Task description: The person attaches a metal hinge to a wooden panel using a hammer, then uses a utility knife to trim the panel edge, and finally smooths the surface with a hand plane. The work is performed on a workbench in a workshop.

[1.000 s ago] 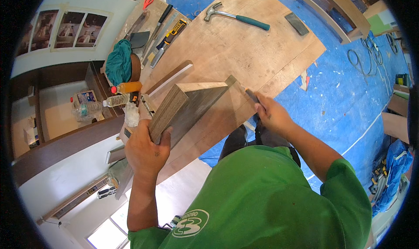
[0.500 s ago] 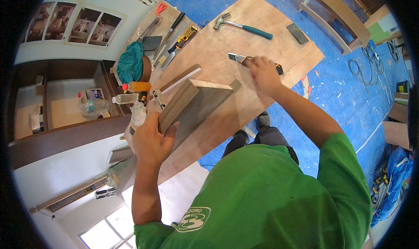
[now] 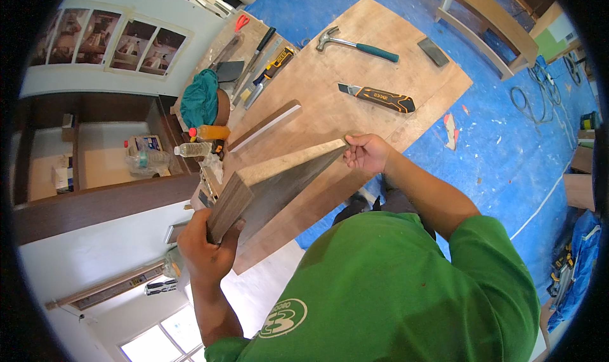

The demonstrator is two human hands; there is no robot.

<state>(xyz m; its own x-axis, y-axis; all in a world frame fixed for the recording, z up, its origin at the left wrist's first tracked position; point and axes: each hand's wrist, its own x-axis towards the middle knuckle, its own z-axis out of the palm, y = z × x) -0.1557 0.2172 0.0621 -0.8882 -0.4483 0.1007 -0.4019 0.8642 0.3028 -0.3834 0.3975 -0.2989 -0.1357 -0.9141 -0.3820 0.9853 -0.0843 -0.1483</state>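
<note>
Plywood sheet serves as the table, its far half at twelve o'clock carrying the tools. Above its near half, at about ten o'clock from the person's chest, hangs the dark laminated board, tilted so its pale raw edge faces up, probably for a look along that edge. The left hand is clamped round the board's near end at eight o'clock; the right hand pinches the far corner at one o'clock, steadying it level. A narrow wood strip lies beyond the board. Further out rest a hammer and an orange-and-black utility knife, both within reach, well apart from both hands.
</note>
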